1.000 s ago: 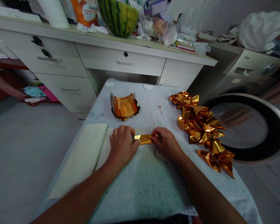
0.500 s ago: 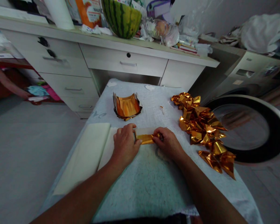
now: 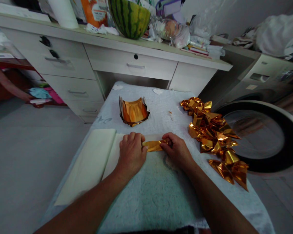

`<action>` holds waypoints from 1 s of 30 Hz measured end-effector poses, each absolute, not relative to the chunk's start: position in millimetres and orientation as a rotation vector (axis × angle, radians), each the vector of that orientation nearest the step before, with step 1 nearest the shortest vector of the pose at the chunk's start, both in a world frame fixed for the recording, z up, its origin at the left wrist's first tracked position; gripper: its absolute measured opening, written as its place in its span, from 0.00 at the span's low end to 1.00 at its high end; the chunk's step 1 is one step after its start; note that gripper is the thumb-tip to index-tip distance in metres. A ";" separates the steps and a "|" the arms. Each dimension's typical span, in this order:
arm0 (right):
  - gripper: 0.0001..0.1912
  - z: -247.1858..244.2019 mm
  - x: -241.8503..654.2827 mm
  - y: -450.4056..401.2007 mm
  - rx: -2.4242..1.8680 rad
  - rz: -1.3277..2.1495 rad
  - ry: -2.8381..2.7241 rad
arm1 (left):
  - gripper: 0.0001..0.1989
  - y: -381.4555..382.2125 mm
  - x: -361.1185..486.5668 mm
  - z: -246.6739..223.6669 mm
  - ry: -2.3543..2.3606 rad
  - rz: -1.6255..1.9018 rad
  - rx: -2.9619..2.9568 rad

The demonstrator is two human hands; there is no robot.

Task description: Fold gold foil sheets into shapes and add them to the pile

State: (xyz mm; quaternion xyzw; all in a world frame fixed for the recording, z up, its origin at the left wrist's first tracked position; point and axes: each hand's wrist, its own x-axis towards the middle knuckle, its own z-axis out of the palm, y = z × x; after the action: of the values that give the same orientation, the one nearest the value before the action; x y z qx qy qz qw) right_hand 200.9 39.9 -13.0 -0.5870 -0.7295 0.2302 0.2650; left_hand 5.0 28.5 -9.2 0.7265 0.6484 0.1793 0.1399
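Note:
A narrow folded strip of gold foil (image 3: 154, 146) lies low over the cloth-covered table between my hands. My left hand (image 3: 132, 150) pinches its left end between thumb and fingers. At the right end my right hand (image 3: 175, 148) grips it with curled fingers. Beyond my hands a stack of curved gold foil sheets (image 3: 134, 111) rests on the cloth. Several folded gold foil pieces (image 3: 206, 120) are piled in a row along the right side. Pale folded paper (image 3: 88, 162) lies to the left, partly beside my left forearm.
The table's light blue cloth (image 3: 146, 198) is under everything. Behind it stands a white desk (image 3: 136, 66) with drawers, bearing a cut watermelon (image 3: 130, 19) and plastic bags. A washing machine with an open round door (image 3: 290, 143) is at the right. A small scrap (image 3: 171, 114) lies near the foil pile.
The left end of the strip has flattened under my left hand, whose fingers have drawn closer together. The whole view has shifted slightly.

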 end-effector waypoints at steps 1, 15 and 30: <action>0.05 -12.7 200.5 40.0 -1.591 0.622 -1.966 | 0.06 28.7 4.9 -9.1 1.875 0.512 2.099; 0.06 -10.2 199.0 41.1 -1.616 0.592 -1.985 | 0.06 28.7 3.9 -5.7 1.865 0.505 2.108; 0.01 -7.4 196.5 41.5 -1.593 0.545 -2.025 | 0.04 29.3 3.1 -6.5 1.856 0.522 2.110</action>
State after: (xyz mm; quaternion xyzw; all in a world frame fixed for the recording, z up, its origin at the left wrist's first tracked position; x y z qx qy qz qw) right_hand 196.5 41.5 -7.4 -0.5855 -0.7442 0.2004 0.2516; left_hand 3.1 29.3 -6.5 0.7308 0.6430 0.1806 0.1412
